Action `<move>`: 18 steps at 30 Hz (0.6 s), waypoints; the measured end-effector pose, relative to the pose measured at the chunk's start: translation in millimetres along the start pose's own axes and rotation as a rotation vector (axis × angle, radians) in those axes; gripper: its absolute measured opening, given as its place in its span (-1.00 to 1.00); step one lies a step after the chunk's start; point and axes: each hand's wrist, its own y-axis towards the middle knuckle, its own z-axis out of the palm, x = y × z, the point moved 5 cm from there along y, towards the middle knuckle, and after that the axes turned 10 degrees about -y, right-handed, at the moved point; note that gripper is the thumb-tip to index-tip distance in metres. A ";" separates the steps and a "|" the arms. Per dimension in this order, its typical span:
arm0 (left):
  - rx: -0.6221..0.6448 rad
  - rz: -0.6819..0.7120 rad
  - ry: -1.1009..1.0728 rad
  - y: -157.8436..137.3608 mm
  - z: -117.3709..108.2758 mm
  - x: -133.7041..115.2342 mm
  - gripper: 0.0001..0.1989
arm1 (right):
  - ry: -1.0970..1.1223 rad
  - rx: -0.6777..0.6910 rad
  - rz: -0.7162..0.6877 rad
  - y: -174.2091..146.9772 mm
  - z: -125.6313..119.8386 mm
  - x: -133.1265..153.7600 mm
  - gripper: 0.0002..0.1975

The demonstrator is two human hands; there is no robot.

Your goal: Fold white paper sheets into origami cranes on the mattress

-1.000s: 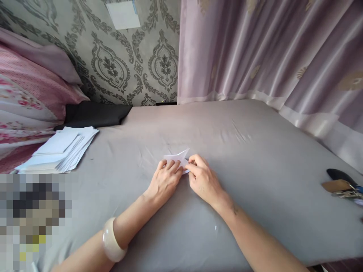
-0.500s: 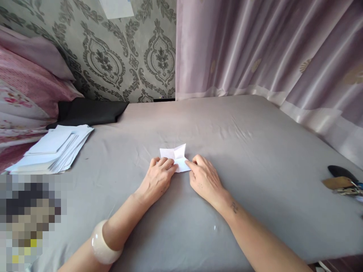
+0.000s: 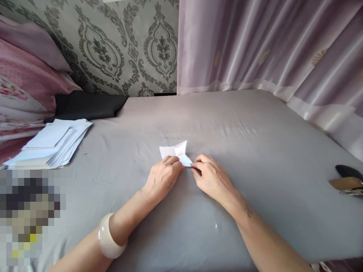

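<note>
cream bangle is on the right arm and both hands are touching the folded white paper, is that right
Wrong arm: the head view shows the cream bangle on the left arm. The left hand and right hand do both touch the folded white paper.

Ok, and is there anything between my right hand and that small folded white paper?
Nothing visible. The bare right hand has its fingertips at the right corner of the small folded white paper. The bare left hand covers part of the paper's near side, not that corner.
</note>
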 end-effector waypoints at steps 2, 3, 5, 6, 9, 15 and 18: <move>-0.003 -0.020 -0.001 0.9 0.2 0.5 -0.70 | 0.003 -0.004 0.003 0.5 1.4 -0.6 -0.83; -0.004 -0.028 -0.001 1.7 0.3 0.5 -0.71 | 0.002 -0.009 0.008 0.8 2.4 -0.9 -0.85; -0.005 -0.050 -0.005 3.8 0.4 0.9 -0.71 | -0.004 -0.022 0.028 1.3 4.4 -1.7 -0.84; -0.004 -0.063 -0.009 4.8 0.4 1.3 -0.72 | -0.008 -0.031 0.039 1.5 5.4 -1.9 -0.83; 0.001 -0.103 -0.014 7.9 -0.2 3.4 -0.73 | -0.023 -0.066 0.067 1.8 7.4 -1.5 -0.83; 0.023 -0.107 -0.009 14.2 0.6 7.5 -0.75 | -0.047 -0.087 0.098 3.7 10.5 0.2 -0.81; 0.029 -0.093 0.012 17.5 0.5 8.0 -0.76 | -0.051 -0.085 0.102 4.3 11.4 -0.2 -0.80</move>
